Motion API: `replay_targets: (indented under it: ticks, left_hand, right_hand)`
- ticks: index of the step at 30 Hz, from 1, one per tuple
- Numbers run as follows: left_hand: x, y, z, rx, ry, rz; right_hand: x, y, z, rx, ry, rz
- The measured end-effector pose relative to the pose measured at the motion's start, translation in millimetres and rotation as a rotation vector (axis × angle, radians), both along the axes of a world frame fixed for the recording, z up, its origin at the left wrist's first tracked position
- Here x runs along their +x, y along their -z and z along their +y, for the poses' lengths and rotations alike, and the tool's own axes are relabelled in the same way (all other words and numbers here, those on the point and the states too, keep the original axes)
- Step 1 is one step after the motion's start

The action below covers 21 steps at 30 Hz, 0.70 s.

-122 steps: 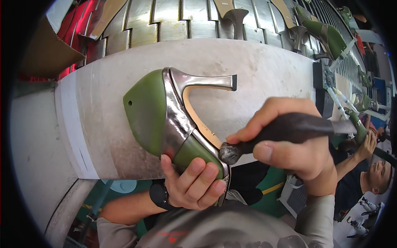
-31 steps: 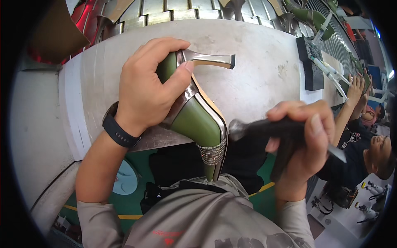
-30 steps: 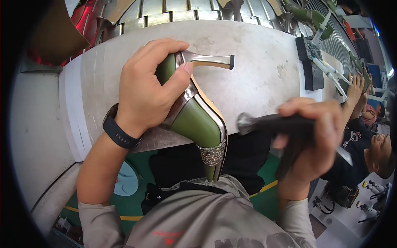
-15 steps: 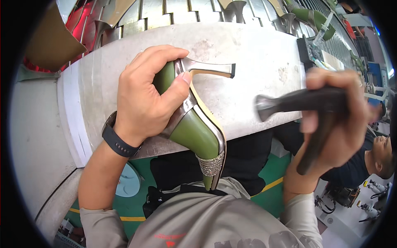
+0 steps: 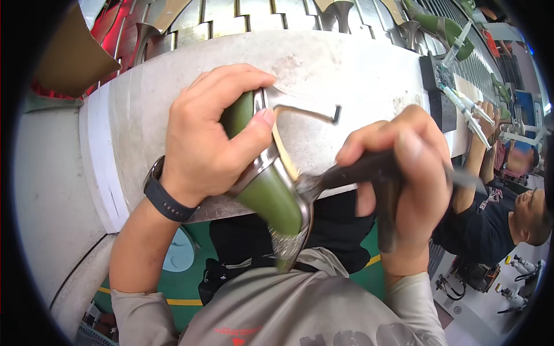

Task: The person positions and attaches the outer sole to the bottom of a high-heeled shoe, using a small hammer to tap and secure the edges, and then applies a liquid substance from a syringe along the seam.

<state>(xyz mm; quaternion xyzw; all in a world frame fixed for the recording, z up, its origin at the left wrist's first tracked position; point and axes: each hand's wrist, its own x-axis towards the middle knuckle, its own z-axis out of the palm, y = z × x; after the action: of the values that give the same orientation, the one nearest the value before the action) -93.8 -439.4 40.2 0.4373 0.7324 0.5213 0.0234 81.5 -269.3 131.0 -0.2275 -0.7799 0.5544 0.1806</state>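
Observation:
A green high-heeled shoe with silver trim and a glittering band near its pointed toe lies on its side over the bench's near edge. Its slim heel points to the right and the toe toward me. My left hand is wrapped round the back of the shoe, thumb by the base of the heel. In my right hand is a dark hammer, gripped close to its head. The round hammer face meets the edge of the sole at the forepart. Motion blurs the hammer and the shoe's toe.
A pale worktable carries the work. Behind it runs a slatted metal conveyor with more heeled shoes. A black holder with syringes stands at the right corner. Another person is at the right.
My right hand has swung the hammer leftward and down from above the bench onto the sole's edge. The shoe has shifted slightly; my left hand still grips it.

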Motion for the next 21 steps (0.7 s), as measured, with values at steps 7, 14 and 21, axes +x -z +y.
replay_targets:
  ticks: [7,14,21]
  left_hand:
    - [-6.2,0.8,-13.4,-0.122,0.106,-0.013]
    - [-6.2,5.9,-7.9,-0.018,0.051,-0.009]
    - [-7.2,0.6,-9.8,-0.021,0.055,-0.010]
  right_hand:
    - [-18.3,3.3,9.4,-0.005,-0.030,0.096]
    - [-38.1,21.8,-8.5,-0.445,0.055,0.095]
    - [-23.1,-8.7,5.5,-0.334,0.208,0.598]
